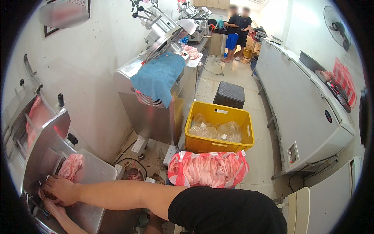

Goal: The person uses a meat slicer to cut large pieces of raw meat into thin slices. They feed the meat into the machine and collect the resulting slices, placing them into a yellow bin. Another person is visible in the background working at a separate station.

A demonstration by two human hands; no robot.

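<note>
A metal slicer (44,132) at the left holds a pink meat slab (35,117) on its carriage. A small pile of pink slices (71,165) lies on its tray (101,171). My right hand (62,189) reaches across to the base of the slicer's guard, just in front of the pile, fingers curled over something reddish that it mostly hides. My left hand (52,206) is just below it at the machine's edge, fingers bent; what they hold is hidden.
Ahead stand a second slicer (144,117) under a blue towel (157,74), a yellow crate (218,144) with plastic bags, and a striped bag (206,167) of slices. A black stool (229,95) is beyond. Two people (237,33) stand far back. A chest freezer (296,101) lines the right.
</note>
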